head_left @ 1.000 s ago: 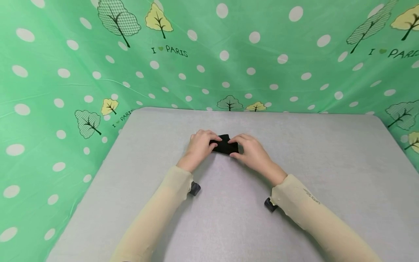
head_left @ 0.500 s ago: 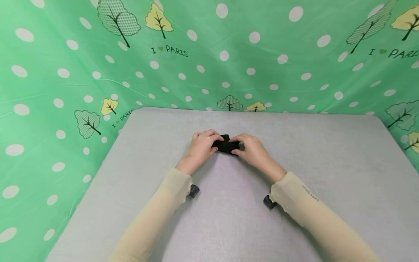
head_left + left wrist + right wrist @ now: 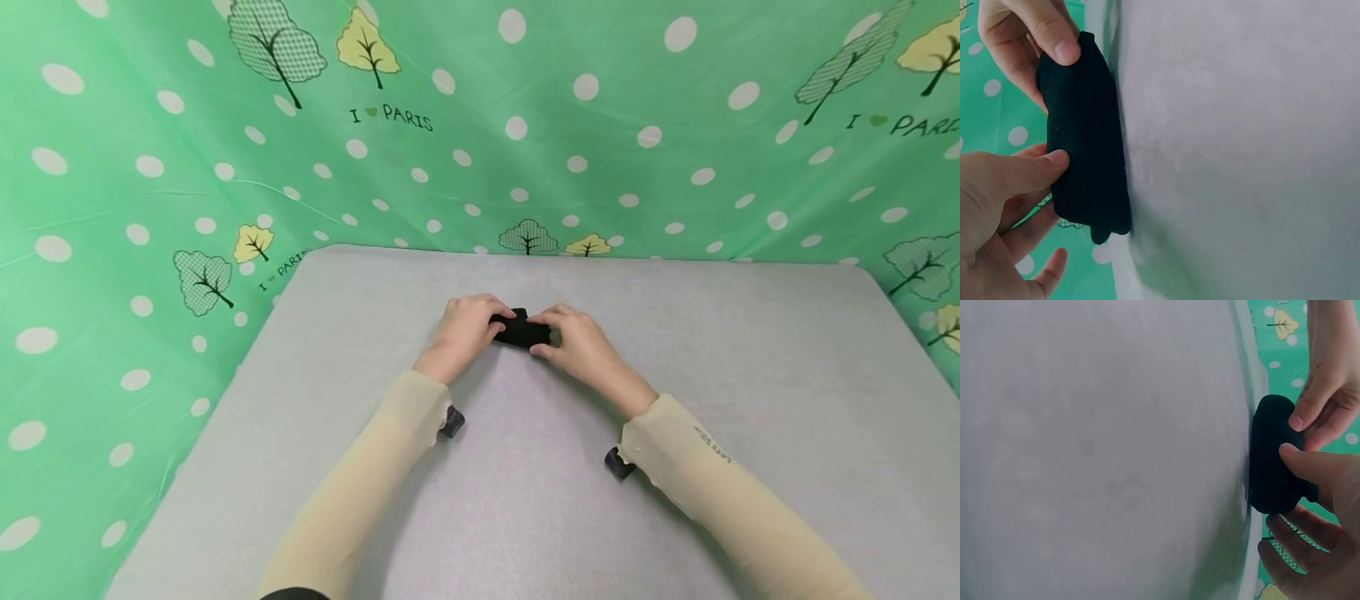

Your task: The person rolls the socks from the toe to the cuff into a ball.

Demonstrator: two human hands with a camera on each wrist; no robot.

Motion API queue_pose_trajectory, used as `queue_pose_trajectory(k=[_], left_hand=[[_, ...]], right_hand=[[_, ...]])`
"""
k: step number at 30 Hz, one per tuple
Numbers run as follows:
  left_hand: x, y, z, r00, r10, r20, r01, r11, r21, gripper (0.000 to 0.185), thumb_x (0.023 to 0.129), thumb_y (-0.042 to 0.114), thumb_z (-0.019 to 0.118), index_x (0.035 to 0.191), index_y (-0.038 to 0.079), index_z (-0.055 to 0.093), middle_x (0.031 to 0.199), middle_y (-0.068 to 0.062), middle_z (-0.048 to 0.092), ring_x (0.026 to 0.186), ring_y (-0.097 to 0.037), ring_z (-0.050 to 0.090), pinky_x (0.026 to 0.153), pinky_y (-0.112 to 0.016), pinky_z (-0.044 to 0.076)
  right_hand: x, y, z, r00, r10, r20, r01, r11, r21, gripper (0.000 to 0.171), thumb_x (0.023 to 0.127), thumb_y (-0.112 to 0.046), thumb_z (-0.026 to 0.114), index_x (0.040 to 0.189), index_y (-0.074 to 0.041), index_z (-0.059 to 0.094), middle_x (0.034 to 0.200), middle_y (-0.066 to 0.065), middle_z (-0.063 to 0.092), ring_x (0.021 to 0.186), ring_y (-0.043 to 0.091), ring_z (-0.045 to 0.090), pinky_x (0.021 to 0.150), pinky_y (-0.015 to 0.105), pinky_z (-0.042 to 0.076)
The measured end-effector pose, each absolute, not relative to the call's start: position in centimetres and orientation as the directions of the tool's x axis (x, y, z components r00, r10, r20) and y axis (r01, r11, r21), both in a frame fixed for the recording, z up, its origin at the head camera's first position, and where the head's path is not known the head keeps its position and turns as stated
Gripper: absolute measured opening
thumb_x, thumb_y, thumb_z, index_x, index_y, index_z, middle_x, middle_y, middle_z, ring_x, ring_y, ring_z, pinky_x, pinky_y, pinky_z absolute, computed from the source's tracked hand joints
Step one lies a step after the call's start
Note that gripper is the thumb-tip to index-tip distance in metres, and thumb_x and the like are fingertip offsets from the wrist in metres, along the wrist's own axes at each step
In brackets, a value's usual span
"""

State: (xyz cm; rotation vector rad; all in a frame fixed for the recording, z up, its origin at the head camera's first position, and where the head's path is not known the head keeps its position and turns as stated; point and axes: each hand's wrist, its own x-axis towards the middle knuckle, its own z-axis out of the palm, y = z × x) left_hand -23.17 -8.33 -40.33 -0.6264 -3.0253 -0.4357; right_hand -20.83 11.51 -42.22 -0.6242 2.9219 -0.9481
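Note:
A small roll of black knit fabric, which looks like a sock, lies on the table between my hands. My left hand pinches its left end, with the thumb pressed on the near face in the left wrist view. At the other end, my right hand holds it between thumb and fingers. The roll looks thick in the right wrist view, and the right hand's lower fingers spread apart below it. Two short flaps stick out at one end of the black sock. Its far side is partly hidden by the fingers.
The grey table runs up to a green curtain printed with white dots and trees. Small black devices are strapped at both wrists, under the cream sleeves. The roll sits near the table's far edge.
The black fabric has gone from a flatter, wider piece to a narrower, tighter roll. Both hands have shifted slightly to the right and still hold its ends.

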Motion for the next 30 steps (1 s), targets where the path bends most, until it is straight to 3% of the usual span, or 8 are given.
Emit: queue_pose_trajectory(k=[8,18,25,30], left_hand=[[-24.1,-7.9,-40.1,-0.942,0.334,0.026,0.326,0.897,0.297,0.024,0.096,0.017,0.067,0.118,0.024,0.074,0.123,0.003,0.072,0.121,-0.023,0.064,0.107,-0.043,0.046],[-23.3,-7.4,-39.6,-0.905,0.424,0.038,0.425,0.9,0.093,0.029,0.092,0.021,0.072,0.121,0.021,0.069,0.126,0.004,0.064,0.123,-0.019,0.061,0.103,-0.046,0.044],[-23.4,-7.2,-39.5,-0.907,0.422,0.013,0.422,0.904,0.076,0.037,0.089,0.018,0.075,0.125,0.022,0.068,0.128,0.004,0.065,0.122,-0.018,0.062,0.102,-0.045,0.043],[-24.3,-7.1,-39.7,-0.918,0.397,-0.001,0.395,0.914,0.094,0.034,0.092,0.018,0.072,0.126,0.023,0.069,0.127,0.002,0.069,0.118,-0.022,0.065,0.099,-0.047,0.047]], right_hand=[[-21.5,11.0,-42.3,-0.928,-0.358,0.1,-0.354,0.767,-0.535,0.049,0.084,-0.02,0.081,0.127,-0.003,0.065,0.127,0.017,0.065,0.121,0.035,0.061,0.103,0.05,0.049],[-22.5,11.1,-42.5,-0.943,-0.328,0.059,-0.303,0.772,-0.559,0.035,0.087,-0.013,0.075,0.119,0.0,0.068,0.119,0.021,0.066,0.114,0.038,0.062,0.099,0.052,0.049],[-23.4,11.5,-42.2,-0.949,-0.312,-0.035,-0.225,0.753,-0.619,0.039,0.091,-0.018,0.071,0.125,0.0,0.065,0.123,0.022,0.061,0.109,0.036,0.059,0.095,0.049,0.048],[-23.5,11.4,-42.2,-0.948,-0.32,0.007,-0.251,0.731,-0.634,0.044,0.092,-0.017,0.07,0.134,-0.005,0.059,0.133,0.019,0.057,0.12,0.036,0.057,0.103,0.05,0.047]])
